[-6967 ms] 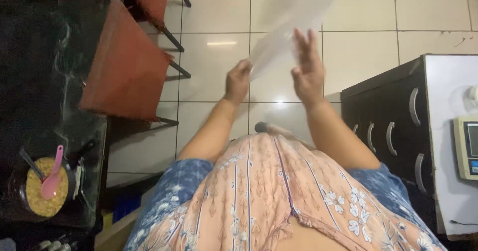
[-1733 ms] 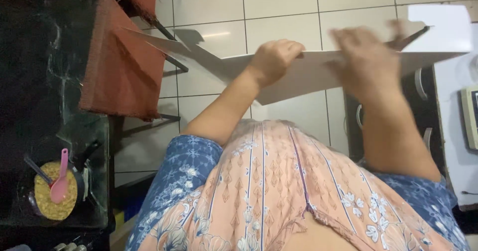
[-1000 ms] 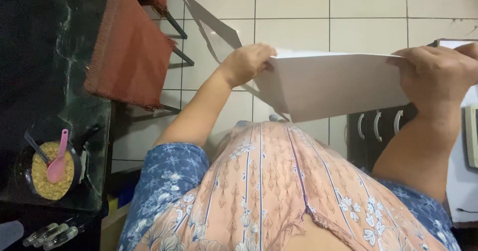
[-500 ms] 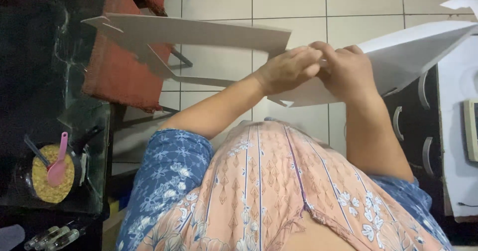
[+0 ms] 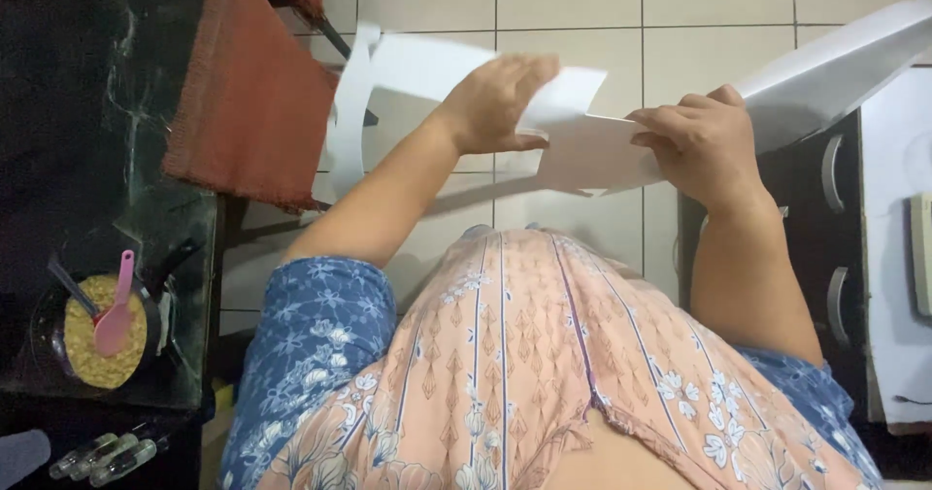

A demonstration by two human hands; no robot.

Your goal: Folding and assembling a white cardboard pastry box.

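Hands at work on a white card sheet [image 5: 592,150], held in mid-air at upper centre of the frame, above the tiled floor [image 5: 573,4].

Left hand [image 5: 500,101]: fingers closed over the top edge of the sheet, thumb beneath, pinching a panel that bends away toward the upper left, where a curved cut-out flap [image 5: 349,111] hangs free.

Right hand [image 5: 699,140]: knuckles up, fingers curled tight on the sheet's right part; a long panel [image 5: 835,63] runs from it to the upper right corner of the frame.

Handling note, as a judgement: the sheet appears stiff yet thin, so a fold would go best with both hands close to the crease and pressure spread along it rather than at one spot. The loose flap at left could catch or kink if swung.

Surface and room:
- Floor, pale square tiles with dark joints, across the top.
- Dark counter [image 5: 78,111], left edge of the frame, marbled.
- Pan [image 5: 92,330], lower left, holding yellow grains, with a pink spoon [image 5: 116,305] resting in it.
- Rust-red cloth [image 5: 252,101], draped on a dark frame, upper left.
- Dark cabinet [image 5: 825,218] with curved metal handles, right side, white top beside it.
- Small clear tubes [image 5: 102,451], bottom left corner.
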